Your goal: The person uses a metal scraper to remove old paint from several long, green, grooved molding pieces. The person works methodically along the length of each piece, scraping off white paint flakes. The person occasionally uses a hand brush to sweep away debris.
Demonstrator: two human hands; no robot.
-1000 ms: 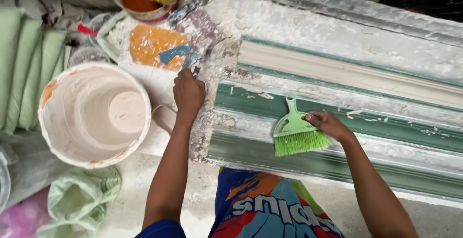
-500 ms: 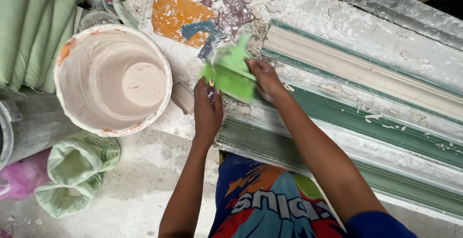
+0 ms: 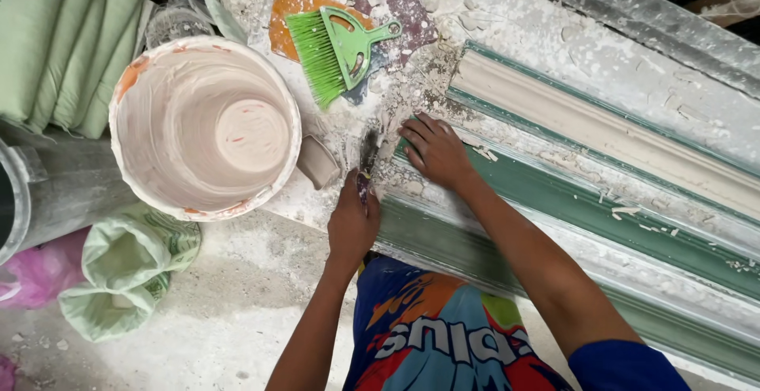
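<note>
The left hand (image 3: 353, 221) is curled shut around a small dark tool (image 3: 368, 153). It looks like a thin scraper or brush, but it is too dusty to tell which. The tool points up and away from the person, and its tip sits in the white crumbs at the end of the long green mould (image 3: 586, 209). The thumb and fingers wrap the handle, so only the top part of the tool shows.

The right hand (image 3: 435, 152) is open and flat. Its fingers are spread a little and press down on the end of the green mould, just beside the tool. It holds nothing. The fingertips (image 3: 410, 131) touch the dusty white edge where the mould starts.

The mould is long, with green strips and a pale cream strip, and it runs off to the right side. White dust and little chips lie all over it.

A green hand brush (image 3: 336, 47) lies by itself on the messy board (image 3: 412, 3) above the hands. No hand touches it. Its bristles point to the lower left.

A big white bucket (image 3: 204, 126) stands to the left of the hands, smeared inside with pale paste. A small pale scoop (image 3: 318, 161) lies between the bucket and the left hand. Green sacks (image 3: 63, 43) are stacked in the top left corner, and a green bag (image 3: 127, 272) sits on the dusty floor (image 3: 237, 320) below the bucket.
</note>
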